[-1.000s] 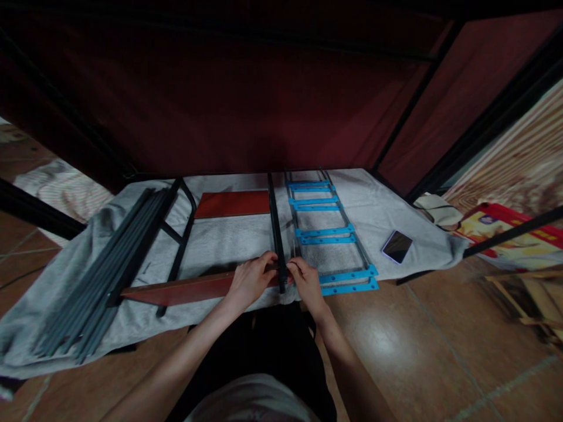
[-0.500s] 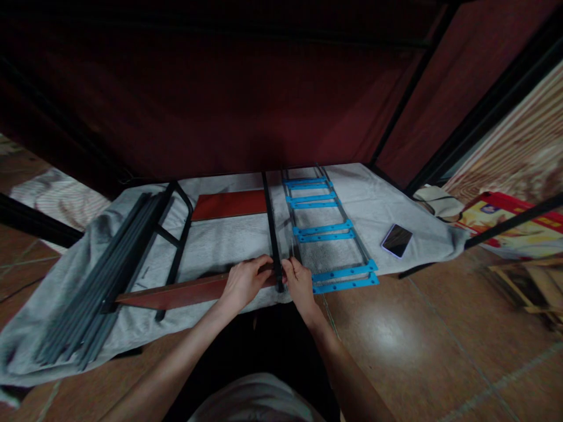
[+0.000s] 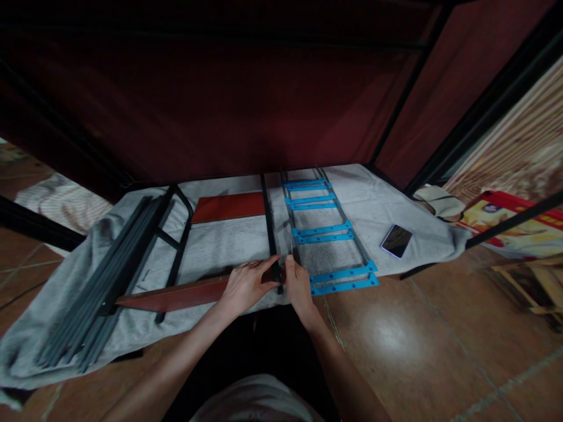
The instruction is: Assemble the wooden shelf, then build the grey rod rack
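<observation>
A black metal bar (image 3: 270,225) runs away from me across the grey cloth. At its near end it meets a reddish-brown board (image 3: 189,295), which lies along the cloth's front edge. My left hand (image 3: 246,287) curls over the board's right end, fingertips and thumb against the bar from the left. On the bar's right side, my right hand (image 3: 299,284) is closed in a pinch close to the same joint; whatever its fingertips hold is hidden. The board's left end meets a black metal frame (image 3: 175,264). Farther back, a second red board (image 3: 229,207) reaches the bar.
Grey tubes (image 3: 99,293) lie bundled at the left. Right of my hands stands a rack-like row of thin rods with blue connector strips (image 3: 323,234). A phone (image 3: 396,241) rests on the grey cloth (image 3: 365,205). Dark red panels rise behind; a colourful box (image 3: 512,225) sits right.
My left thumb and fingers have spread wider apart around the bar's near end. My right hand has shifted slightly and keeps its pinch. The boards stay in place.
</observation>
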Available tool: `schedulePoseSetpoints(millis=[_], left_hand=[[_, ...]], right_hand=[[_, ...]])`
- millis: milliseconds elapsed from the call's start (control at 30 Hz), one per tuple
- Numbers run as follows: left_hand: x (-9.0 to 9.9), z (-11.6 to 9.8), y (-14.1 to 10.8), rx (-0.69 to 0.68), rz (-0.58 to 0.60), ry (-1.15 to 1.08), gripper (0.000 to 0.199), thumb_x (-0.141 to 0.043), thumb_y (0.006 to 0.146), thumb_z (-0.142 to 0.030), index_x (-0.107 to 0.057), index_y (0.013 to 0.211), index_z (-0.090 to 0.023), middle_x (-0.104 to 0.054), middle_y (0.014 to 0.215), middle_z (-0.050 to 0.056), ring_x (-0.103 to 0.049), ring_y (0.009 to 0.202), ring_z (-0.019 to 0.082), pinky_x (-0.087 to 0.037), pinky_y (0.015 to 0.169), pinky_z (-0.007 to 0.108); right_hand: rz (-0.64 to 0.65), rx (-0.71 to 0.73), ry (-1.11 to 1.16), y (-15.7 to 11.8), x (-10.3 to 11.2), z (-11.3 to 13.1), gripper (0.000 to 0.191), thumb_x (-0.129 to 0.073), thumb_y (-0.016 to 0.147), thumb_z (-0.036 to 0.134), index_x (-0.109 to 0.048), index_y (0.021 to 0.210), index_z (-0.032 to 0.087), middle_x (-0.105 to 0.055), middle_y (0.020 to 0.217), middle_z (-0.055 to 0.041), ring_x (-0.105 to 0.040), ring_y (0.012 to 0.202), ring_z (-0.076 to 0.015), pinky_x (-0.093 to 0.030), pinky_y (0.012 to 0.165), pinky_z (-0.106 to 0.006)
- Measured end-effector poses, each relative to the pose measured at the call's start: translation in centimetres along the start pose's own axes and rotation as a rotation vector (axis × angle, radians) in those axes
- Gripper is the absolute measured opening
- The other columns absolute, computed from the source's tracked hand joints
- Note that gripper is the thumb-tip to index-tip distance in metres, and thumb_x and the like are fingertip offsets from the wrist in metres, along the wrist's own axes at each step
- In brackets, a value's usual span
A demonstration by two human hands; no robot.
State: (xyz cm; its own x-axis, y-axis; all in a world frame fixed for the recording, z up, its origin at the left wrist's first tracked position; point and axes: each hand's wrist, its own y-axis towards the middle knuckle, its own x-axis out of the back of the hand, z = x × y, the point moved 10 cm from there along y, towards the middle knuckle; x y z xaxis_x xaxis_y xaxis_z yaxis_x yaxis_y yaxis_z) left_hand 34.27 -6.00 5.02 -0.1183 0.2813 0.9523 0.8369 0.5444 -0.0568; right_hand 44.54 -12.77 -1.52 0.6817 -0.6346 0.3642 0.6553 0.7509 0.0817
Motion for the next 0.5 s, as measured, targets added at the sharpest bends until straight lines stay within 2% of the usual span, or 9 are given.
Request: schedulePoseSetpoints(millis=[100,167,233,333,500], left_hand=[[-0.1,0.0,0.0,-0.008,-0.001,-0.013,0.064,-0.066,0.084,-0.042,-0.043,0.144,-0.033,-0.071,0.116,0.003,-0.067,0.106,0.024,-0.048,0.091,0.033],[-0.1,0.1,0.0,-0.012,-0.009,-0.013,0.064,-0.066,0.084,-0.041,-0.043,0.143,-0.034,-0.07,0.119,0.003,-0.066,0.108,0.024,-0.048,0.092,0.034],[-0.2,0.2,0.0,-0.009,-0.013,-0.005,0.064,-0.065,0.084,-0.04,-0.043,0.144,-0.034,-0.069,0.121,0.003,-0.066,0.108,0.024,-0.048,0.091,0.034],[-0.5,0.3,0.1,-0.013,-0.015,0.008,0.064,-0.064,0.085,-0.04,-0.042,0.145,-0.034,-0.07,0.117,0.004,-0.066,0.105,0.024,-0.049,0.089,0.034],[-0.6,0.1,0.1,-0.051,-0.031,-0.003,0.066,-0.066,0.084,-0.038,-0.041,0.145,-0.032,-0.071,0.116,0.003,-0.066,0.104,0.024,-0.048,0.089,0.035]], right_hand=[[-0.01,0.021,0.134,-0.3,1.2,0.2,0.041,-0.033,0.098,0.052,-0.061,0.096,0.022,-0.065,0.079,-0.0043,-0.061,0.07,-0.0191,-0.044,0.063,-0.029],[0.042,0.095,0.197,-0.4,1.3,1.2,0.032,-0.043,0.095,0.049,-0.06,0.1,0.023,-0.066,0.086,-0.0034,-0.062,0.074,-0.0178,-0.046,0.066,-0.028],[0.098,0.151,0.221,-0.3,1.0,2.0,0.027,-0.047,0.094,0.046,-0.06,0.095,0.022,-0.064,0.082,-0.0016,-0.061,0.074,-0.0165,-0.047,0.067,-0.027],[0.136,0.128,0.195,0.0,0.3,2.0,0.027,-0.045,0.095,0.044,-0.059,0.089,0.023,-0.059,0.066,0.0022,-0.059,0.061,-0.0146,-0.045,0.061,-0.025],[0.052,0.121,-0.06,0.4,0.1,1.7,0.04,-0.038,0.097,0.049,-0.057,0.073,0.022,-0.057,0.062,-0.0004,-0.055,0.057,-0.0154,-0.038,0.057,-0.026]])
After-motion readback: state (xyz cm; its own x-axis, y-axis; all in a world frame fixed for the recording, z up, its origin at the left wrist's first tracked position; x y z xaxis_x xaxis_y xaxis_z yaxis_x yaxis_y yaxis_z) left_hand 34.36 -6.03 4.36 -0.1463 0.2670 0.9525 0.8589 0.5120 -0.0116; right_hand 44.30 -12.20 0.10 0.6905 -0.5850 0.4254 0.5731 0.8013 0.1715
